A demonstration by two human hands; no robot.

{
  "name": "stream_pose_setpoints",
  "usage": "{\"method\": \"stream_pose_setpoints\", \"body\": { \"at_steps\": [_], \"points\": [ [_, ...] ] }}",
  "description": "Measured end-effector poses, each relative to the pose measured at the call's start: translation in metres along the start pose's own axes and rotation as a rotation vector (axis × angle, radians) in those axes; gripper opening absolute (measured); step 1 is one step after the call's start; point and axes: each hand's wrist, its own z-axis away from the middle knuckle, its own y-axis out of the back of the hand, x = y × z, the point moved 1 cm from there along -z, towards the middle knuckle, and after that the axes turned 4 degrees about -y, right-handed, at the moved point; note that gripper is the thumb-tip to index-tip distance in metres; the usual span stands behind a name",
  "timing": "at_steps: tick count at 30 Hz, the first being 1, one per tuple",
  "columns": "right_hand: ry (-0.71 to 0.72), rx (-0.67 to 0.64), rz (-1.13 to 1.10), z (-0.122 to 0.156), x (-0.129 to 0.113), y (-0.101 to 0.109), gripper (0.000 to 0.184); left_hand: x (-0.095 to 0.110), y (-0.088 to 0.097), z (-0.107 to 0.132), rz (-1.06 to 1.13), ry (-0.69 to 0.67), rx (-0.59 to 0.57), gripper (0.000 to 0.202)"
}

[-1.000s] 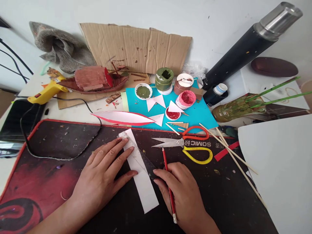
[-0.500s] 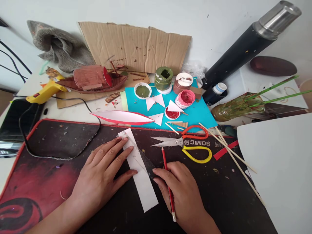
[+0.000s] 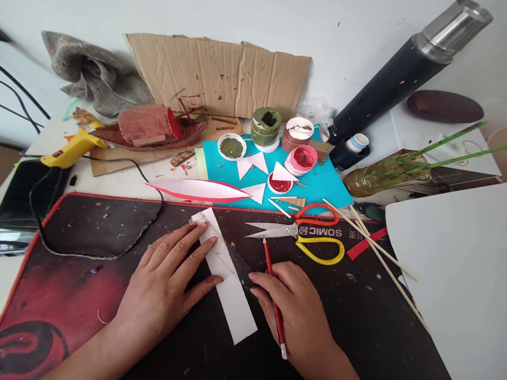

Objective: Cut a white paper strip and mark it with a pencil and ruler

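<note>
A white paper strip (image 3: 236, 311) lies slanted on the dark mat, with a clear plastic ruler (image 3: 236, 259) laid diagonally over it. My left hand (image 3: 165, 277) is spread flat, its fingertips pressing the ruler's far end and the strip. At the ruler's near end, the thumb and forefinger of my right hand (image 3: 295, 311) pinch its corner. A red pencil (image 3: 279, 323) is also held in that hand, its tip pointing away from me. Just beyond it lie open scissors (image 3: 291, 231) with an orange and a yellow handle.
A red-edged white paper boat shape (image 3: 198, 190) lies behind the strip. Paint jars (image 3: 265, 129) and white paper triangles (image 3: 259, 162) sit on a blue sheet (image 3: 217, 171). Further left are a brown model boat (image 3: 146, 126) and a yellow glue gun (image 3: 75, 146). Thin sticks (image 3: 390, 279) lie at right.
Almost nothing differs. Both hands, the ruler, the pencil and the paper strip stay in place; the view shifts very slightly.
</note>
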Motion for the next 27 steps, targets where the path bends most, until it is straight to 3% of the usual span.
{"method": "stream_pose_setpoints", "body": {
  "at_steps": [14, 22, 27],
  "points": [
    [-0.001, -0.003, -0.031, 0.0, 0.0, 0.002, 0.017, 0.0, -0.001, -0.002, -0.004, -0.007, 0.003, 0.061],
    [0.031, 0.098, -0.153, 0.002, 0.005, 0.005, 0.018, -0.001, -0.002, -0.002, -0.009, -0.013, 0.047, 0.056],
    [-0.012, 0.101, -0.312, 0.001, -0.002, 0.02, 0.02, -0.002, -0.005, -0.002, -0.039, -0.045, 0.064, 0.054]
  ]
}}
